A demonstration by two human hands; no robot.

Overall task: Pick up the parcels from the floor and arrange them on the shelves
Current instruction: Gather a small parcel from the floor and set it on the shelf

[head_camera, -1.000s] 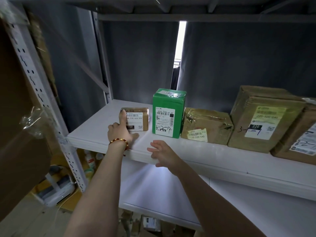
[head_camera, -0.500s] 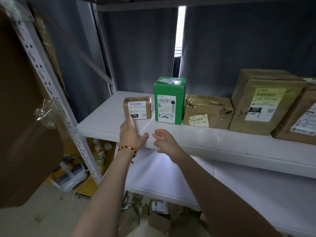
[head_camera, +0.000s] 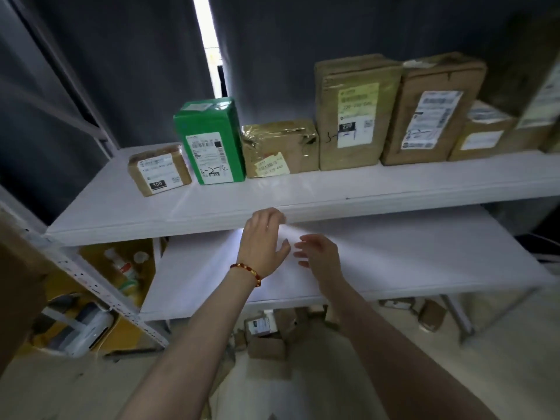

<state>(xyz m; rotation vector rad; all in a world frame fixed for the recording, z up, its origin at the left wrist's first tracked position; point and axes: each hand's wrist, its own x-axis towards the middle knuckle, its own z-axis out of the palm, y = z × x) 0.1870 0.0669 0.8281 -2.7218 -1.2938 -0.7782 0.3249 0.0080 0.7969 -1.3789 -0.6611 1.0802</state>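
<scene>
A small brown parcel (head_camera: pixel 159 172) with a white label stands at the left end of the upper white shelf (head_camera: pixel 212 207). Beside it stand a green parcel (head_camera: pixel 210 142), a taped brown parcel (head_camera: pixel 280 150) and several taller brown boxes (head_camera: pixel 356 110). My left hand (head_camera: pixel 263 239), with a bead bracelet, hovers open in front of the shelf's front edge and holds nothing. My right hand (head_camera: pixel 318 254) is open beside it, over the lower shelf (head_camera: pixel 424 256). More parcels (head_camera: pixel 263 334) lie on the floor under the shelves.
A perforated metal upright (head_camera: pixel 91 286) stands at the left. Behind it a yellow bin (head_camera: pixel 127 262) holds bottles, and a white device (head_camera: pixel 81 328) sits on the floor. A brown cardboard surface (head_camera: pixel 18 283) fills the left edge. Dark curtains hang behind.
My left hand has let go of the small brown parcel and drawn back below the shelf edge. The view has tilted down, showing the lower shelf and floor parcels.
</scene>
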